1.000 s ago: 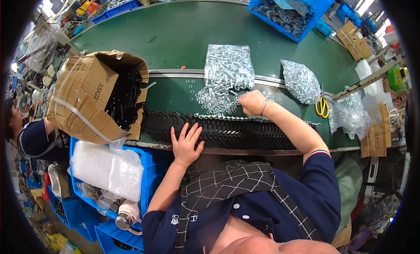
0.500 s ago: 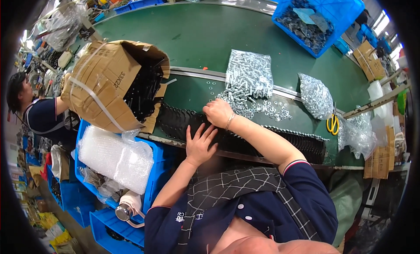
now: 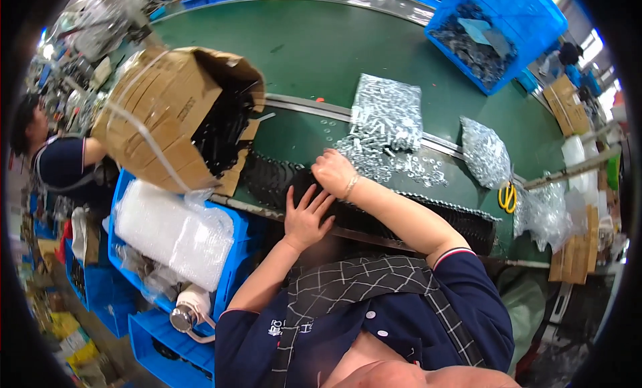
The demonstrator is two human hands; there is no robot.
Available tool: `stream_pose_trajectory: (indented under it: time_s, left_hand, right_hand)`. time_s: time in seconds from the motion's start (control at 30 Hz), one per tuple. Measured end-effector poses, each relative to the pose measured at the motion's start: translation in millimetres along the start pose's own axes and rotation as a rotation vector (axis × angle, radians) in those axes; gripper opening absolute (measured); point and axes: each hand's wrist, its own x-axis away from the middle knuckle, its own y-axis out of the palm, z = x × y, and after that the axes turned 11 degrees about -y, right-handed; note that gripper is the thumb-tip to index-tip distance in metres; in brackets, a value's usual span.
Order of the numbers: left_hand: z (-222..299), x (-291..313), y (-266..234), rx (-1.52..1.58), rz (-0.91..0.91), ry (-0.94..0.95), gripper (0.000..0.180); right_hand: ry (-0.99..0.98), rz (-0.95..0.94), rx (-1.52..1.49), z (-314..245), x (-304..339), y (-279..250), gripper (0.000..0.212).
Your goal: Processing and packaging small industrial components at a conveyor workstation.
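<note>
Right hand [image 3: 334, 175] has its fingers bunched up, can't tell if they're pinching anything. Left hand [image 3: 306, 221] is relaxed, fingers spread against the row of black parts [image 3: 273, 181] along the table [image 3: 289, 128] edge, loose washers [image 3: 428, 169] just beyond.

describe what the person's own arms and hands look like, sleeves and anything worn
Both the left hand and the right hand are ungloved. A thin, pale bracelet circles the right wrist; none shows on the left. The short navy right sleeve has white and red trim; the left sleeve is navy too.
</note>
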Motion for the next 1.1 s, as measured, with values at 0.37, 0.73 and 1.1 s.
stream_pose_trajectory:
  time_s: [0.37, 0.73, 1.1]
  left_hand:
    - [-5, -3, 13, -0.107, -0.078, 0.089, 0.054]
    - [3, -4, 12, -0.157, -0.097, 0.076, 0.056]
    - [-5, -1, 16, -0.17, -0.1, 0.072, 0.055]
  right_hand:
    - [0.144, 0.135, 0.119, -12, -9, 41, 0.019]
    - [0.096, -0.068, 0.155, -8, -8, 36, 0.022]
    - [0.134, 0.019, 0.105, -18, 0, 31, 0.021]
